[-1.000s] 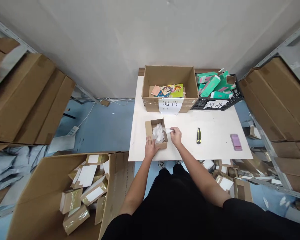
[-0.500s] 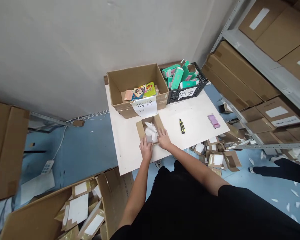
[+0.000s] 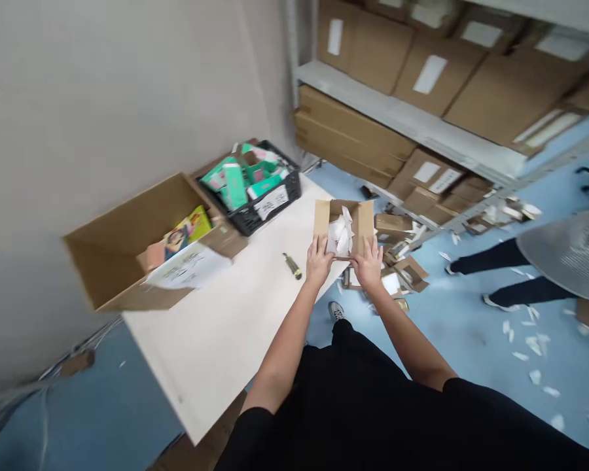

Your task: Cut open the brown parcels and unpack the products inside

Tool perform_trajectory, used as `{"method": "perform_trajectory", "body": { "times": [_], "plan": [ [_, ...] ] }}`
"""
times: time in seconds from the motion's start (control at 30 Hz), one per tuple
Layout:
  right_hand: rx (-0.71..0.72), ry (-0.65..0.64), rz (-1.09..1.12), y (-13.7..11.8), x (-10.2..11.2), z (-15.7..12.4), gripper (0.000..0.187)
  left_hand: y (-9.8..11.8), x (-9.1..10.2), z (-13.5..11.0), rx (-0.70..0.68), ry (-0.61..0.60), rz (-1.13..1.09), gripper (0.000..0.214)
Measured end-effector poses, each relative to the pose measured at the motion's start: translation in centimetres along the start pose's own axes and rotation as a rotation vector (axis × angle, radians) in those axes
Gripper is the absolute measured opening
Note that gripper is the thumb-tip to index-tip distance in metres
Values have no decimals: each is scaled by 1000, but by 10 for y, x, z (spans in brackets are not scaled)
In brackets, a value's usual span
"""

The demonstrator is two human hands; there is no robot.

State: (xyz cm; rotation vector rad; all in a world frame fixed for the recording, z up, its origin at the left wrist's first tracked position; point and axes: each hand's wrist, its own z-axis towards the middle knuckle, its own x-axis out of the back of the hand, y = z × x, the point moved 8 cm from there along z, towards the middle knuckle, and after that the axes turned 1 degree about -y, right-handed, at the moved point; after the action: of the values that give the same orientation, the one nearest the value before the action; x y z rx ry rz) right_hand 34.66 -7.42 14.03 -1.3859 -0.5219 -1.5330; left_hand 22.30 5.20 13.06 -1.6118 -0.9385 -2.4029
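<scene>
A small open cardboard box [image 3: 321, 219] with its side flaps spread is held between my two hands near the table's right edge. White crumpled paper [image 3: 342, 232] fills part of it. My left hand [image 3: 319, 261] is closed on the box's near left side, thumb toward the near edge. On the near right side my right hand [image 3: 368, 261] grips it the same way. A yellow-and-black utility knife [image 3: 292, 266] lies on the white table [image 3: 235, 327], left of my left hand. Whether anything lies under the paper is hidden.
A large cardboard box [image 3: 112, 235] with small colourful packs and a black crate [image 3: 248, 222] of green boxes stand along the wall. Shelves [image 3: 412, 131] of cartons rise at the right. Opened boxes [image 3: 410, 271] and paper scraps litter the floor; a person's legs [image 3: 500, 268] show there.
My view has swung to the right. The small box has moved rightward across the table with both hands on it, away from the large box.
</scene>
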Motion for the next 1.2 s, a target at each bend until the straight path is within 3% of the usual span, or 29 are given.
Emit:
{"method": "perform_trajectory", "body": {
  "times": [0.13,0.23,0.3,0.37,0.47,0.53,0.63,0.73,0.83,0.9,1.0,1.1,1.2],
  "plan": [
    [-234,89,-117,132,43,-10,12,109,-77,91,-236,-130,-43,9],
    [-366,71,-145,210,55,-14,17,166,-114,131,-310,-174,-37,23],
    [-416,53,-125,246,54,-9,28,182,-122,144,-309,-161,-32,42],
    [-403,53,-80,261,48,4,41,179,-118,147,-280,-134,-25,57],
    [-280,90,27,241,34,33,47,147,-99,133,-168,-96,-11,64],
    [-158,125,124,203,24,54,47,111,-79,113,-45,-64,6,67],
    [65,129,272,116,5,85,47,45,-35,62,171,16,60,68],
    [299,63,394,4,-17,102,47,-19,19,-15,400,122,127,65],
    [518,-35,495,-113,-35,92,50,-66,71,-113,620,235,183,64],
    [658,-119,543,-189,-47,67,53,-85,100,-185,762,306,215,65],
    [856,-243,594,-296,-62,4,58,-94,135,-297,953,412,248,66],
    [1038,-352,633,-396,-73,-84,59,-87,166,-413,1126,514,280,66],
    [1234,-473,650,-485,-78,-192,60,-68,193,-535,1307,605,322,65]
  ]
}}
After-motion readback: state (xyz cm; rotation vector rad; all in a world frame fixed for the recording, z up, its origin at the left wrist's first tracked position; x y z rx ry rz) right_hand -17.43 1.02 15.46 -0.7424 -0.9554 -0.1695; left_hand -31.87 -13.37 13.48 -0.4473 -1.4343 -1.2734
